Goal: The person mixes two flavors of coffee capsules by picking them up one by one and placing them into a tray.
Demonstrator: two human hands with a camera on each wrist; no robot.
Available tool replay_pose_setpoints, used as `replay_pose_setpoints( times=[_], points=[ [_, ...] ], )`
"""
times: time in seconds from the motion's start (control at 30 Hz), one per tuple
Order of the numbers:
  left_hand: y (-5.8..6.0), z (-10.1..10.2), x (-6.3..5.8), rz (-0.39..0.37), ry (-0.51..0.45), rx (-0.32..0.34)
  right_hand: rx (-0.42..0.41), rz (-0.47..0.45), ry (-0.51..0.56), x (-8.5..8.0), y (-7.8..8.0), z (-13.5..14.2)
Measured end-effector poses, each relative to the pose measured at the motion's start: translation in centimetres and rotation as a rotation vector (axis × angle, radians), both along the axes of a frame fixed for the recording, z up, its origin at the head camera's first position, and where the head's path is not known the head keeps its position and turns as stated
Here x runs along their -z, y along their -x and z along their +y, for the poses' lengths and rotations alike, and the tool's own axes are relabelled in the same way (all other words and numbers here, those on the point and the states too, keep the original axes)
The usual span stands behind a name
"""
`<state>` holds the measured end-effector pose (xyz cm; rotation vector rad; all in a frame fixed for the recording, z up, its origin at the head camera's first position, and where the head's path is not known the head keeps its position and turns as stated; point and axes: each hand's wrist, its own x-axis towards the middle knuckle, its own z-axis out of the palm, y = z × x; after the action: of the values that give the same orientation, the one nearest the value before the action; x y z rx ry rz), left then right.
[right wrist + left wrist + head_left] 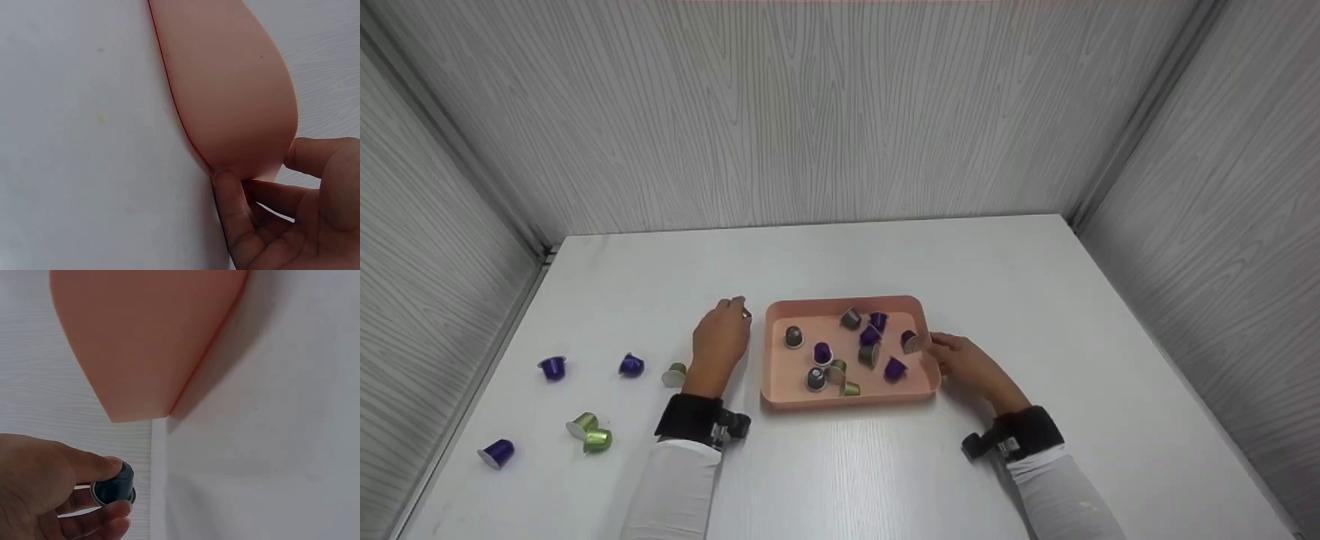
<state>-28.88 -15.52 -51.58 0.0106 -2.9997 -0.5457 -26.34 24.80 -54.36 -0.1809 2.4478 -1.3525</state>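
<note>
Left of the pink tray point(784, 381), my left hand point(721, 340) pinches a dark grey-blue coffee capsule point(119, 485) between thumb and fingers, as the left wrist view shows. My right hand point(973, 369) grips the tray's right side, its fingers at the rim and along the outer wall. Inside the tray lie several capsules, among them a purple capsule point(895, 368), a grey capsule point(793, 337) and a green capsule point(851, 389). Some stand on their rims and others lie tipped over. Beside my left wrist is a green capsule point(675, 375), partly hidden by the arm.
More capsules are scattered on the white table point(840, 480) at the left: a purple capsule point(553, 367), another purple capsule point(631, 365), a third purple capsule point(497, 454) and two touching green capsules point(598, 440). Grey wood-grain panels point(840, 120) enclose the back and sides.
</note>
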Motion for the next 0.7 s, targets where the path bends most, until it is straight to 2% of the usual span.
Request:
replay_pose_setpoints(
  times=[0.2, 0.5, 0.7],
  points=[
    [-0.3, 1.1, -0.5, 0.048, -0.038, -0.03, 0.002, 0.001, 0.017, 0.1, 0.0, 0.1],
    [-1.0, 2.5, -1.1, 0.146, -0.152, 0.027, -0.006, 0.0, 0.046, 0.4, 0.0, 0.4],
    [-1.4, 3.8, -1.6, 0.141, -0.182, 0.052, 0.0, -0.006, 0.013, 0.3, 0.0, 0.3]
  ],
)
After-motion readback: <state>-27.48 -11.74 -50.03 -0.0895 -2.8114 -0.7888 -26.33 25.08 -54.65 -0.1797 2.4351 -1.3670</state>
